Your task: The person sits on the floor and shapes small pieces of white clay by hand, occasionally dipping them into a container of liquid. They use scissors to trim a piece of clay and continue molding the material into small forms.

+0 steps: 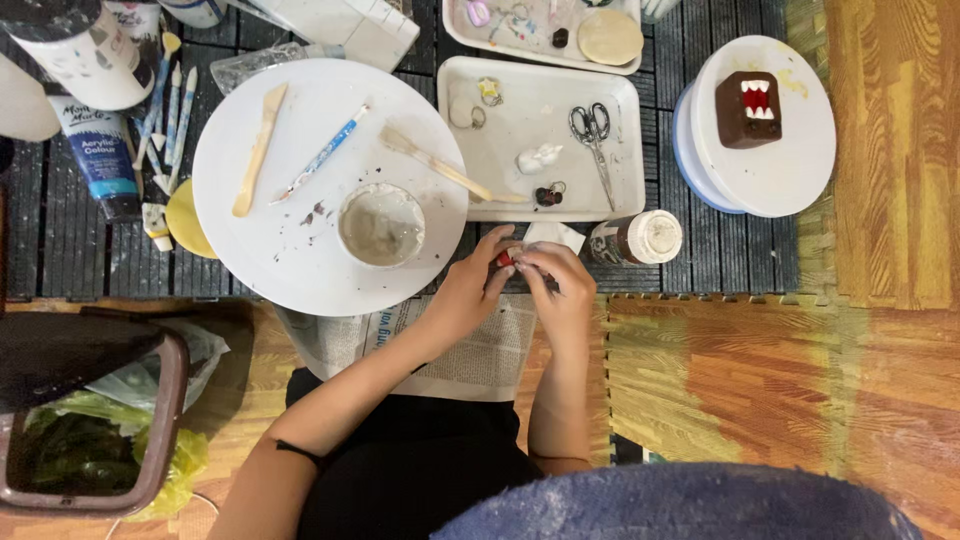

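Note:
My left hand (468,290) and my right hand (558,290) meet over a sheet of newspaper (440,345) near the table edge. Between their fingertips sits a small red piece (506,259), pinched by both hands. It is too small to tell its shape. A white scrap (556,236) lies just beyond my right hand.
A round white board (290,250) carries a cup of cloudy water (381,224), wooden tools and a brush. A white tray (620,190) holds scissors (593,130) and small clay bits. A brown box-shaped figure (749,108) stands on a turntable. A lidded jar (640,238), a paint tube (100,150) and a bin (90,420) sit nearby.

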